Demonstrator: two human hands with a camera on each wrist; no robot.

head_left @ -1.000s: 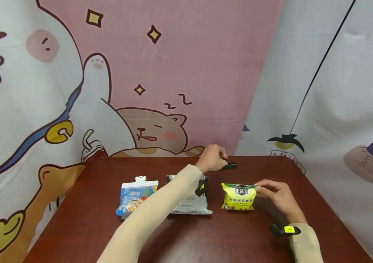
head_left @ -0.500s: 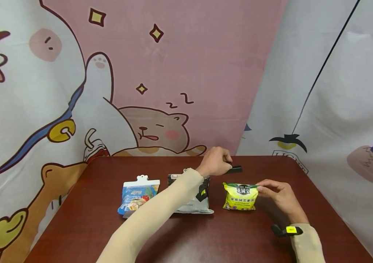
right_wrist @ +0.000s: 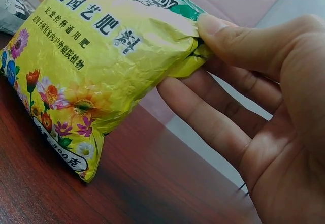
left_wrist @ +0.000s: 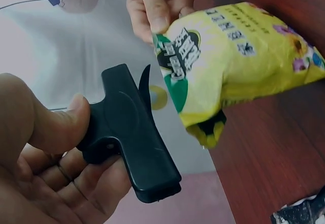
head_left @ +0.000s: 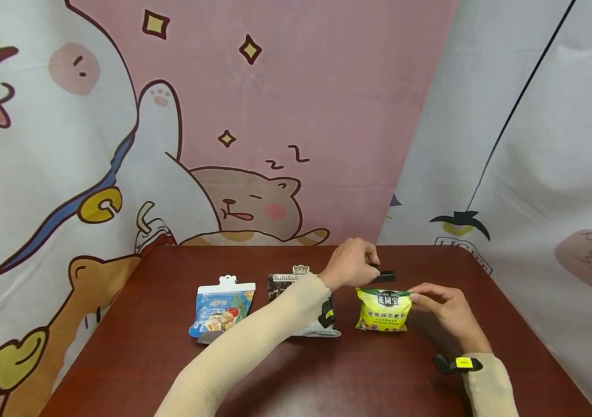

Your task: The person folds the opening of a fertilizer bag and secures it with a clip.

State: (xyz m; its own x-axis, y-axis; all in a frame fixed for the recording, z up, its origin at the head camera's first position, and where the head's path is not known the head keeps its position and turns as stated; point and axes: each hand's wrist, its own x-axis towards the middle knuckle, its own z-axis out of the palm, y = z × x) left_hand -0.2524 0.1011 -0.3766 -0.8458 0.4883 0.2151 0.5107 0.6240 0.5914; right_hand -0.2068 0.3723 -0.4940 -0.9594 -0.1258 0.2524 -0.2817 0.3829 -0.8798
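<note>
My left hand (head_left: 354, 263) pinches a black plastic bag clip (left_wrist: 134, 132) between thumb and fingers. In the left wrist view the clip's jaws are spread apart, close to the top edge of a yellow fertilizer bag (head_left: 383, 313) but apart from it. Flowers are printed on the bag, and it stands on the table. My right hand (head_left: 449, 313) pinches the bag's upper right corner, thumb in front and fingers behind, as the right wrist view (right_wrist: 254, 76) shows.
On the dark red table (head_left: 379, 376), a blue food bag (head_left: 221, 313) with a white clip along its top stands at left. Beside it is a black and silver bag (head_left: 282, 281), topped by a clip and partly hidden behind my left forearm. A printed curtain (head_left: 327, 116) hangs behind.
My left hand has moved right and slightly nearer with the black clip, toward the yellow bag's top. My right hand keeps its pinch on the bag's corner.
</note>
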